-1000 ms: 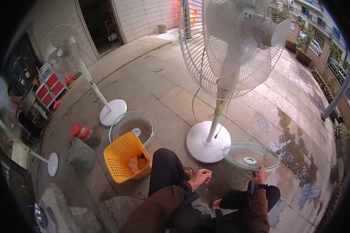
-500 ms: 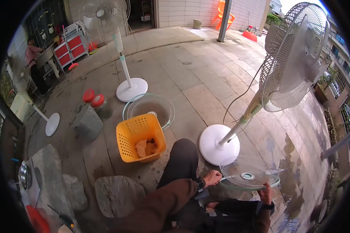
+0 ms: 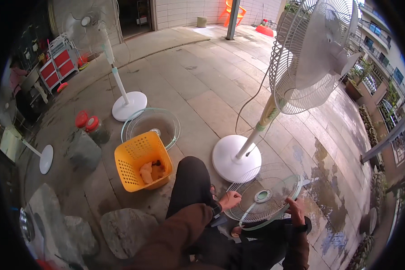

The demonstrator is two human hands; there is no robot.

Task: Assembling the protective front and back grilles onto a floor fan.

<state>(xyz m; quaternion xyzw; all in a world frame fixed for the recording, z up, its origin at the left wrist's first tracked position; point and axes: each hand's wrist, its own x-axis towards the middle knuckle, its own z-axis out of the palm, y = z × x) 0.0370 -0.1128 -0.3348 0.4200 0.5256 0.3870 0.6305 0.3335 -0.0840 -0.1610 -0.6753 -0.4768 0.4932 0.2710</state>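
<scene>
A round wire fan grille with a pale green rim and a central hub is tilted over my lower legs. My right hand grips its rim at the right, fingers curled round the edge. At the grille's left side is my left hand, its fingers closed against the wires; what they hold, if anything, is too small to make out. Just beyond the grille stands a pedestal fan on a round white base, its blades showing through the rear cage.
A yellow basket with an orange cloth and dark bits stands left of my knee, before another fan grille. Two more pedestal fans, red-lidded jars and flat stones are leftward. A person is far left.
The view has shifted right. The grille has turned its face more toward me. My left hand has moved from its rim to over the wires; my right hand keeps the rim.
</scene>
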